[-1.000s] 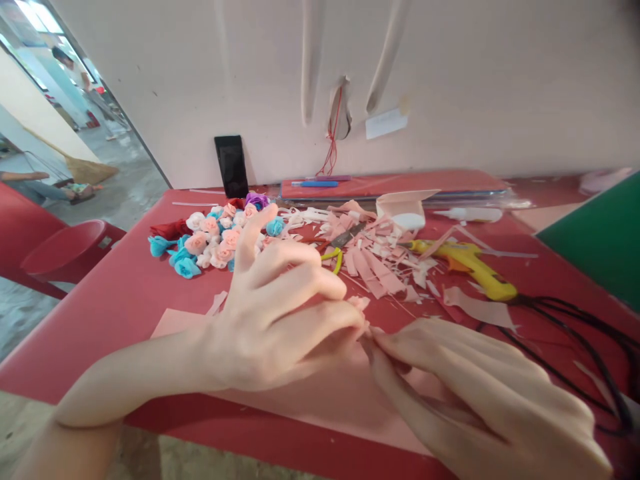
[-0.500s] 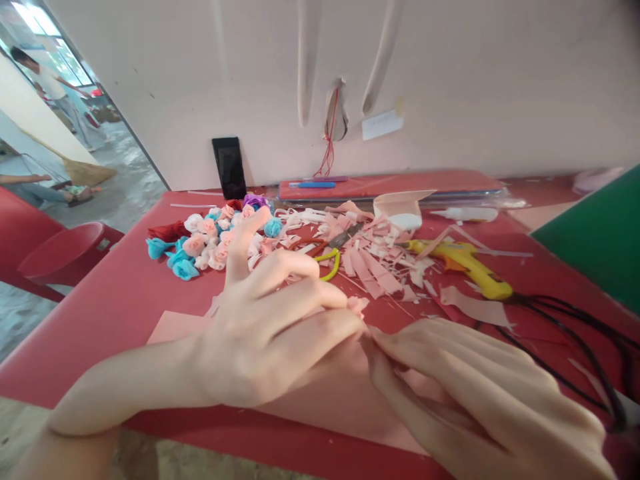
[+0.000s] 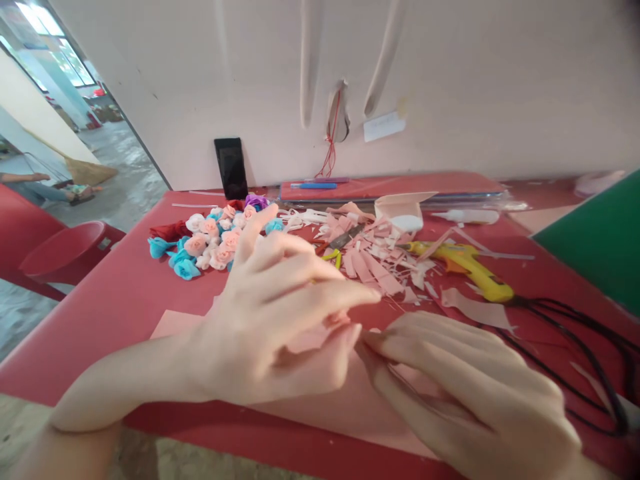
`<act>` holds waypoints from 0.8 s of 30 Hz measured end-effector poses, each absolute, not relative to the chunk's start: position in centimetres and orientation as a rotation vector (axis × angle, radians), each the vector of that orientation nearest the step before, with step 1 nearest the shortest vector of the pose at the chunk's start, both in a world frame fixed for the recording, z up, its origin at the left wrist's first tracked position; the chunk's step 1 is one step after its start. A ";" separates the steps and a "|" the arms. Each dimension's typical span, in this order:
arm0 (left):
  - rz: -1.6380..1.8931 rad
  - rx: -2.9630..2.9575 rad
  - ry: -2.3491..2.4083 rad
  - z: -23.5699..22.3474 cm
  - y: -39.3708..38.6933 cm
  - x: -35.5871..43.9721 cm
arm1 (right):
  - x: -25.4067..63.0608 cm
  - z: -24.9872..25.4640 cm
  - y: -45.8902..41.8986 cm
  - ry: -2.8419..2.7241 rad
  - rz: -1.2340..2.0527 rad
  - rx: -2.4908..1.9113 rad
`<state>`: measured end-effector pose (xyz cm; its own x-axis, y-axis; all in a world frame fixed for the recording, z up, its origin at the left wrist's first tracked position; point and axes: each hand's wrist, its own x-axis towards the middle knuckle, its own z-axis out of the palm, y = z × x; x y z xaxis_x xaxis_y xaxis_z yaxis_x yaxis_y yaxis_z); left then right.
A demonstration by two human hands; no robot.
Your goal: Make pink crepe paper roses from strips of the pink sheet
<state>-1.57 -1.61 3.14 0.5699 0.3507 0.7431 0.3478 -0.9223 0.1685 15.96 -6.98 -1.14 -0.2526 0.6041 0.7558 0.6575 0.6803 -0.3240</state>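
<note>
My left hand (image 3: 285, 313) is over the near part of the table, with a small pink paper flower (image 3: 339, 319) held among its fingers. Its index finger reaches out straight, and the thumb tip is apart from it below the flower. Close to that thumb, my right hand (image 3: 465, 387) pinches thumb and forefinger together on what looks like the end of a pink paper strip (image 3: 367, 339); most of it is hidden by the fingers. Beneath both hands lies a large pink paper sheet (image 3: 320, 413).
Finished paper roses (image 3: 215, 243) in several colours are heaped at left. Pink scraps (image 3: 373, 267) partly cover scissors (image 3: 345, 237). A yellow glue gun (image 3: 465, 263) with black cables (image 3: 595, 353) lies right. A phone (image 3: 231, 168) leans on the wall; a green board (image 3: 595, 233) stands right.
My left index finger has lifted and straightened away from the thumb, uncovering more of the pink flower. My right hand has shifted slightly left, still pinching. A standing person at far left has gone from view.
</note>
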 end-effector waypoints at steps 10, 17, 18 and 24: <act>0.503 2.042 0.360 2.7 1.1 -2.1 | 17.7 -1.9 -3.5 -1.787 1.190 -0.694; 0.489 1.799 0.378 2.0 0.6 -1.6 | 18.3 -3.0 -2.6 -1.750 1.395 -0.578; 0.497 1.777 0.378 2.1 0.5 -1.5 | 18.2 -3.0 -2.5 -1.745 1.414 -0.562; 0.498 1.700 0.420 2.1 0.1 -1.4 | 18.0 -3.1 -2.3 -1.706 1.499 -0.492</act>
<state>-1.35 0.09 2.08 0.8401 0.5340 0.0950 0.0038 -0.1809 0.9835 18.01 -2.32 -3.07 -0.6084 0.7324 0.3058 -0.2091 0.2238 -0.9519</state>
